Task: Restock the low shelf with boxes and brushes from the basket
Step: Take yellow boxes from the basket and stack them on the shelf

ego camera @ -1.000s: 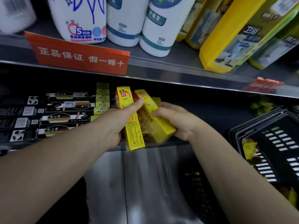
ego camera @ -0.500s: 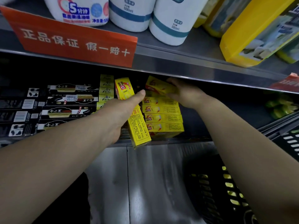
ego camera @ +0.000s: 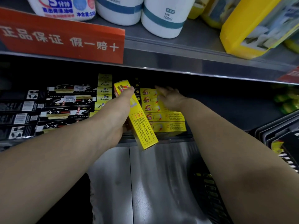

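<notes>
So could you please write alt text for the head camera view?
The left hand holds a tilted yellow box at the low shelf's edge, while the right hand rests open on a stack of yellow boxes. Black boxes fill the left.

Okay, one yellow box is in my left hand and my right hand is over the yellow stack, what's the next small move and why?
Probably pass the yellow box from the left hand to the open right hand and lay it flat on the yellow stack: it is tilted, jutting past the shelf edge.

A red sign (ego camera: 61,38) (white lettering) fronts the upper shelf (ego camera: 194,62), beneath white bottles (ego camera: 161,18).
</notes>
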`<state>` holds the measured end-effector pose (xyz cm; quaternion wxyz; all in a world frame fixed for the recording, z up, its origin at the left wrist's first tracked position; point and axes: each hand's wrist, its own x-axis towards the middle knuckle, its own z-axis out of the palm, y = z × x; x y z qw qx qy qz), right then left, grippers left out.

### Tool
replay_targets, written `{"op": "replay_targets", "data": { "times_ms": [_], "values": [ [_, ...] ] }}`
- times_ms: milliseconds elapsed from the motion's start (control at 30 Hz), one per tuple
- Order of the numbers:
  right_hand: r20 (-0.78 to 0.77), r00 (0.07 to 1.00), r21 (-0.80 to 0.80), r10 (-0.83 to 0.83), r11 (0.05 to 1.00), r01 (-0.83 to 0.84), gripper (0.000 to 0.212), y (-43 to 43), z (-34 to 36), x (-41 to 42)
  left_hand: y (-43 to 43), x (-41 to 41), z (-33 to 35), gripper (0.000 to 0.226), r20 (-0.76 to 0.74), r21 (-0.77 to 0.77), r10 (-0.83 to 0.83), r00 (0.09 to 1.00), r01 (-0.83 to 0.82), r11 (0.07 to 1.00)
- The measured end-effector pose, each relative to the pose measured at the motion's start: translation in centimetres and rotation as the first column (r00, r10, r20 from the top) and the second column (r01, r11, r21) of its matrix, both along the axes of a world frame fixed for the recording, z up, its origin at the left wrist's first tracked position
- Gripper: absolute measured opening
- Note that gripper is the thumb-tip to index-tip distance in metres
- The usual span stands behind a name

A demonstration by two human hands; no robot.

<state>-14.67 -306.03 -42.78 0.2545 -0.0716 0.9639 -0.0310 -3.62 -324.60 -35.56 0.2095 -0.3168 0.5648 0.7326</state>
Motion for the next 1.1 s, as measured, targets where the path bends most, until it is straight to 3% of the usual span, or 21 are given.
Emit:
{"op": "replay_targets", "data": {
  "times_ms": [100, 133, 200, 267, 300, 400, 533, 600, 700, 767, 833, 900, 967, 1033, 1100],
  "values": [
    [-0.060, 0.998, 0.076, -0.016, 0.997, 0.021, 0.055, -0.4, 1.2, 0.7, 0.1, 0.2, 0.3, 0.032, -0.018, 0.032, -0.004, 1.000, 0.004, 0.999],
    [-0.082, 0.996, 0.031, -0.029, 0.999, 0.032, 0.052, -0.7, 2.0, 1.1, 0.1, 0.2, 0.3, 0.031, -0.032, 0.043, -0.003, 0.999, 0.004, 0.999],
    [-0.071, 0.990, -0.262, -0.118, 0.960, 0.096, 0.040, -1.4, 4.2, 2.3, 0.0, 0.3, 0.4, 0.028, -0.056, 0.065, 0.005, 0.998, -0.002, 0.998],
    [0.136, 0.967, -0.586, -0.215, 0.770, 0.253, 0.033, -1.9, 7.0, 4.7, 0.0, 0.4, 0.5, 0.027, -0.076, 0.095, 0.009, 0.997, -0.002, 0.995],
    [0.256, 0.946, -0.659, -0.197, 0.681, 0.320, 0.030, -1.9, 8.3, 6.1, 0.1, 0.5, 0.6, 0.027, -0.089, 0.113, 0.008, 0.996, 0.002, 0.994],
    [0.310, 0.950, -0.681, -0.039, 0.688, 0.250, 0.034, -1.7, 10.6, 9.3, 0.4, 0.8, 0.8, 0.027, -0.131, 0.155, -0.008, 0.991, 0.029, 0.987],
    [0.193, 0.972, -0.758, -0.133, 0.609, 0.234, 0.028, -0.9, 11.7, 10.7, 0.9, 1.3, 0.8, 0.023, -0.196, 0.136, -0.123, 0.973, 0.151, 0.979],
    [0.179, 0.979, -0.729, -0.093, 0.656, 0.195, 0.031, -1.2, 12.0, 11.1, 1.1, 1.5, 0.9, 0.025, -0.198, 0.174, -0.145, 0.969, 0.181, 0.968],
    [0.072, 0.997, -0.579, 0.019, 0.815, 0.026, 0.054, -2.3, 11.6, 11.4, 1.5, 1.8, 1.1, 0.025, -0.206, 0.204, -0.157, 0.966, 0.199, 0.959],
    [-0.008, 1.000, -0.579, -0.005, 0.815, 0.000, 0.046, -2.4, 11.0, 11.1, 1.5, 1.6, 1.4, 0.019, -0.215, 0.158, -0.181, 0.960, 0.217, 0.963],
    [-0.049, 0.994, -0.578, -0.100, 0.814, 0.053, 0.044, -1.8, 10.3, 10.2, 1.2, 1.2, 1.5, 0.014, -0.247, -0.011, -0.295, 0.923, 0.302, 0.953],
    [-0.149, 0.978, -0.469, -0.146, 0.881, 0.060, 0.053, -0.9, 9.5, 8.5, 0.4, 0.7, 1.3, 0.014, -0.284, -0.377, -0.501, 0.817, 0.385, 0.842],
    [-0.286, 0.954, -0.260, -0.087, 0.966, 0.010, 0.057, 0.2, 8.6, 6.4, -0.4, 0.4, 1.1, 0.022, -0.272, -0.686, -0.677, 0.684, 0.355, 0.635],
    [-0.357, 0.934, -0.066, 0.018, 0.997, -0.045, 0.058, 1.0, 7.7, 4.0, -0.9, 0.3, 0.7, 0.037, -0.191, -0.849, -0.788, 0.586, 0.303, 0.432],
    [-0.365, 0.930, 0.000, 0.046, 0.999, -0.049, 0.056, 1.5, 6.3, 1.4, -1.2, 0.3, 0.2, 0.046, -0.096, -0.901, -0.833, 0.545, 0.309, 0.305]
  ]
}}
